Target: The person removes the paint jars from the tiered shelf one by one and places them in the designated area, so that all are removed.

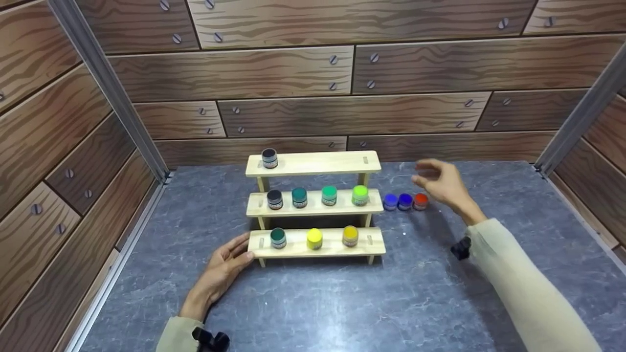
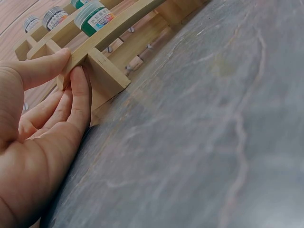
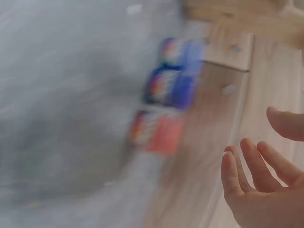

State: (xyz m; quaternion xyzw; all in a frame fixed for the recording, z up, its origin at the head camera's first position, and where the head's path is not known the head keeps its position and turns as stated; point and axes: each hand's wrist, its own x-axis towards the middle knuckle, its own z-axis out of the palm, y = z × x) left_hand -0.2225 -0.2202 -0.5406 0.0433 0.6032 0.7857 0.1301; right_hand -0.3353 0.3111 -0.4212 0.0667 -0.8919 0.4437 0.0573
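Note:
A three-tier wooden display rack (image 1: 313, 164) carries small paint jars. My left hand (image 1: 224, 268) pinches the left end of its lowest shelf, thumb on top and fingers underneath, as the left wrist view shows. Close by that hand stands a dark green paint jar (image 1: 278, 238). To the right of the rack, my right hand (image 1: 441, 183) is raised with spread, slightly bent fingers and holds nothing. Nearest to it is a red paint jar (image 1: 420, 201), in a row with a dark blue jar (image 1: 404, 202) and a violet-blue jar (image 1: 390, 202) on the table.
On the bottom shelf are also a yellow jar (image 1: 314, 239) and an amber jar (image 1: 350, 236). The middle shelf bears black, teal (image 1: 299, 197), green (image 1: 329, 195) and lime jars (image 1: 360, 195). One black jar (image 1: 269, 159) stands top left. Wood-patterned walls (image 1: 283, 76) enclose the grey table (image 1: 318, 303).

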